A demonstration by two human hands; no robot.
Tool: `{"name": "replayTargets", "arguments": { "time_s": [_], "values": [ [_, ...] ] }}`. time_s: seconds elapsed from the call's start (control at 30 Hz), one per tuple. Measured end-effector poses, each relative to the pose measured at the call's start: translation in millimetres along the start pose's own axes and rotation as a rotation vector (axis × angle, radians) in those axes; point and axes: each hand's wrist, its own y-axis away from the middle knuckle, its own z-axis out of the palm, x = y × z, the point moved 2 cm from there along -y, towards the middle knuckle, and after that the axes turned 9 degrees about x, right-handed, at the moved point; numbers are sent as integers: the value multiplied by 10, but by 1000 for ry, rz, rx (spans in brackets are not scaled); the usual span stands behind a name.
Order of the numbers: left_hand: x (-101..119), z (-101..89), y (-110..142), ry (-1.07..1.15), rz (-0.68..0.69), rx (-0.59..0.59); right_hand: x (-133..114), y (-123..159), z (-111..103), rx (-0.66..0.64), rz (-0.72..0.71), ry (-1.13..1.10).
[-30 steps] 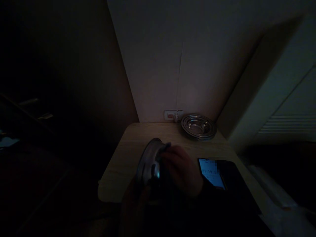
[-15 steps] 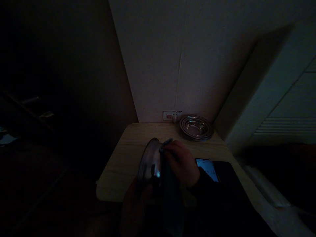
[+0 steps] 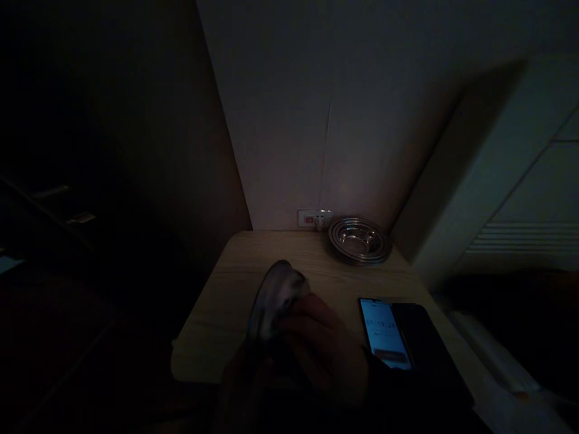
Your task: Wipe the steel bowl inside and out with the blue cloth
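Observation:
A shiny metal bowl [image 3: 270, 296] is tipped on its side above the near part of the small table. My left hand [image 3: 245, 377], very dim, grips the bowl's lower edge from below. Against the bowl's outer side lies my right hand [image 3: 322, 343], its fingers closed and blurred. The dark cloth pinched in it is barely visible in the gloom. Much of the bowl's lower side is hidden behind the right hand and in shadow.
A pale wooden table [image 3: 212, 307] stands against the wall. At its back right sits a stack of metal bowls [image 3: 357, 241]. A lit phone [image 3: 384, 334] rests on a dark flat item [image 3: 429, 343] at the right. The wall holds a socket plate [image 3: 308, 218].
My right hand has moved down and slightly left across the bowl's side with the cloth. More of the phone's screen shows now. The left hand still grips the bowl.

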Motion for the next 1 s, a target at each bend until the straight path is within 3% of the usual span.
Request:
{"name": "replayTargets", "arguments": {
  "time_s": [0.1,0.13,0.2,0.23,0.3,0.5,0.6,0.83,1.0],
  "values": [
    [-5,-2,0,-27,-3,-35,38,16,-6,98,55,41],
    [-5,-16,-4,-55,-1,21,56,23,-5,155,80,53],
    [4,-44,-10,-88,14,145,80,32,35,88,19,3],
    [5,-39,-10,-94,8,119,100,29,52,45,-24,-23],
    [-8,-16,0,-56,-29,27,209,5,43,57,51,8],
    [-196,-34,53,-16,-9,206,562,20,-173,197,252,10],
    [-267,-37,44,7,-45,188,609,116,-280,282,315,22],
    [-266,-35,30,92,-66,122,404,222,-342,274,200,82],
    [-203,-12,81,-31,-58,117,96,226,-305,190,67,191]
  ]
}}
